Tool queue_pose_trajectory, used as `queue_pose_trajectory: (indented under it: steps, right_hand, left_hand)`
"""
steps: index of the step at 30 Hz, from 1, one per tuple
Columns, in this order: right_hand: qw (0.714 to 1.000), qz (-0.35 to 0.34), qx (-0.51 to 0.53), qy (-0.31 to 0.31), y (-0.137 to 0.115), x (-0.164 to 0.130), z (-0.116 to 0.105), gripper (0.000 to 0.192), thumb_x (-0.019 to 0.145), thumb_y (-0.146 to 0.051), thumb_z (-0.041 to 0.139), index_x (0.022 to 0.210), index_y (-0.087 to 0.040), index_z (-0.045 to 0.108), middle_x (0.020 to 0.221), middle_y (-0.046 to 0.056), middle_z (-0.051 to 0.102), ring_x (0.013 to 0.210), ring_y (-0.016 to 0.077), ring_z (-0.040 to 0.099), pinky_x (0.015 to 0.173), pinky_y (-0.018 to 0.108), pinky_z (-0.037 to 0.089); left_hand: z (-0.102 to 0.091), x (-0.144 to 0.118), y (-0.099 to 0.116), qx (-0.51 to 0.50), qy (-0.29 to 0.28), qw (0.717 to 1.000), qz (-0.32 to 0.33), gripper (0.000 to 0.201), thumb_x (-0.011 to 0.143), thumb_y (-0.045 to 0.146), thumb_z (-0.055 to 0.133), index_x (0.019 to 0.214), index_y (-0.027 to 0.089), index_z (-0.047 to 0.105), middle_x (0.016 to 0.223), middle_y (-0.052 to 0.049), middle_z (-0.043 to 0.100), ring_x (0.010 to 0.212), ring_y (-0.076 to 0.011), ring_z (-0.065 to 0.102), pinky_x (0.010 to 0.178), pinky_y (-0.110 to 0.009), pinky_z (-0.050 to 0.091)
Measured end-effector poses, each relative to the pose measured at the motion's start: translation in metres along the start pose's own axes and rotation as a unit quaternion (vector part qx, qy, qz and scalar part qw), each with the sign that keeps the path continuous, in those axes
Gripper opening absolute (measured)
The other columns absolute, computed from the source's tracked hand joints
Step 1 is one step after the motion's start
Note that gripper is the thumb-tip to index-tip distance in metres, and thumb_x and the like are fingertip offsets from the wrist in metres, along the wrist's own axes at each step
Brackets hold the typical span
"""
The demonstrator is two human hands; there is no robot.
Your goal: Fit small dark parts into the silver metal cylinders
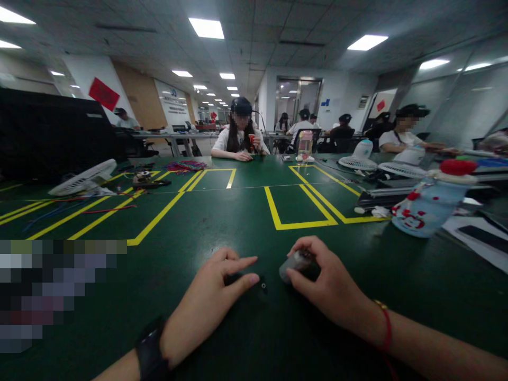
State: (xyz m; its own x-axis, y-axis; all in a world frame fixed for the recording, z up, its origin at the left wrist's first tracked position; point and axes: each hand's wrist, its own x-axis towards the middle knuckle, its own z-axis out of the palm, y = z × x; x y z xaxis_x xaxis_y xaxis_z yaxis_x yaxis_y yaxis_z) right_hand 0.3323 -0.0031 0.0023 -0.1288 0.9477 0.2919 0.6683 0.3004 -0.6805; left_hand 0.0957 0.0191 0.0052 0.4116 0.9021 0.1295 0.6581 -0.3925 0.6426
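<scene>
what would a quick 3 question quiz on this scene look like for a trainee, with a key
1. Which hand grips the grey cylinder?
2. What lies on the table by the thumb of the left hand?
A) a spoon
B) a small ring-shaped part
C) a pair of scissors
3. Fill in the missing word: The strips of tape on the table are ____.

Key:
1. The right hand
2. B
3. yellow
</scene>
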Motion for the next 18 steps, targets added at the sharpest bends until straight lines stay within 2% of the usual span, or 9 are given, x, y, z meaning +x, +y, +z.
queue_pose_trajectory:
  steps: [2,4,6,9,12,14,16,18]
  right_hand:
    - [0.994,0.049,-0.082,0.044,0.020,0.013,-0.025,0.034,0.078,-0.041,0.054,0.103,-0.019,0.048,0.094,0.004,0.059,0.078,0.0130,0.057,0.068,0.026,0.046]
    - [0.973,0.095,-0.198,0.069,0.045,0.027,-0.056,0.039,0.077,-0.044,0.053,0.106,-0.018,0.048,0.097,0.007,0.060,0.081,0.0159,0.058,0.069,0.028,0.046]
    - [0.947,0.127,-0.286,0.070,0.071,0.038,-0.085,0.043,0.074,-0.042,0.056,0.107,-0.015,0.049,0.099,0.011,0.060,0.085,0.0207,0.059,0.072,0.032,0.045]
    - [0.931,0.150,-0.328,0.053,0.099,0.045,-0.114,0.045,0.069,-0.037,0.059,0.105,-0.011,0.052,0.096,0.016,0.062,0.082,0.0263,0.060,0.070,0.037,0.045]
    - [0.926,0.146,-0.347,0.037,0.109,0.045,-0.121,0.046,0.070,-0.036,0.058,0.109,-0.012,0.053,0.096,0.015,0.063,0.083,0.0269,0.061,0.070,0.037,0.045]
    - [0.921,0.145,-0.359,0.039,0.104,0.043,-0.117,0.051,0.071,-0.039,0.058,0.114,-0.011,0.051,0.099,0.016,0.062,0.087,0.0298,0.060,0.072,0.040,0.045]
    - [0.912,0.127,-0.383,0.079,0.089,0.041,-0.106,0.060,0.073,-0.047,0.058,0.121,-0.011,0.048,0.111,0.019,0.058,0.100,0.0363,0.055,0.079,0.049,0.041]
    - [0.912,0.050,-0.389,0.119,0.064,0.035,-0.086,0.059,0.079,-0.050,0.052,0.125,-0.014,0.047,0.123,0.018,0.052,0.112,0.0379,0.046,0.088,0.055,0.035]
  left_hand:
    - [-0.011,0.002,-0.007,0.002,0.032,0.999,-0.021,0.035,0.090,0.046,0.046,0.118,0.031,0.063,0.094,-0.002,0.058,0.083,-0.0195,0.057,0.075,-0.032,0.044]
    - [-0.019,0.005,-0.017,0.021,0.054,0.998,-0.038,0.038,0.092,0.047,0.042,0.115,0.028,0.065,0.095,-0.003,0.059,0.084,-0.0205,0.057,0.075,-0.033,0.045]
    - [-0.022,0.008,-0.026,0.041,0.053,0.997,-0.049,0.039,0.092,0.047,0.042,0.114,0.027,0.065,0.097,-0.004,0.060,0.086,-0.0219,0.057,0.076,-0.035,0.045]
    - [-0.019,0.011,-0.032,0.069,0.036,0.996,-0.046,0.037,0.091,0.047,0.042,0.114,0.028,0.065,0.100,-0.004,0.061,0.092,-0.0235,0.057,0.079,-0.036,0.045]
    - [-0.014,0.012,-0.031,0.091,0.029,0.995,-0.041,0.036,0.092,0.047,0.042,0.112,0.029,0.065,0.100,-0.004,0.062,0.094,-0.0241,0.057,0.079,-0.037,0.045]
    - [-0.014,0.011,-0.030,0.094,0.030,0.994,-0.040,0.036,0.092,0.046,0.041,0.111,0.029,0.066,0.099,-0.004,0.062,0.094,-0.0239,0.057,0.079,-0.037,0.045]
    - [-0.014,0.010,-0.029,0.095,0.033,0.994,-0.039,0.035,0.092,0.046,0.041,0.110,0.028,0.066,0.099,-0.004,0.062,0.093,-0.0236,0.058,0.079,-0.037,0.045]
    - [-0.015,0.010,-0.029,0.098,0.035,0.994,-0.040,0.035,0.092,0.045,0.042,0.110,0.028,0.066,0.098,-0.004,0.062,0.091,-0.0235,0.058,0.078,-0.037,0.045]
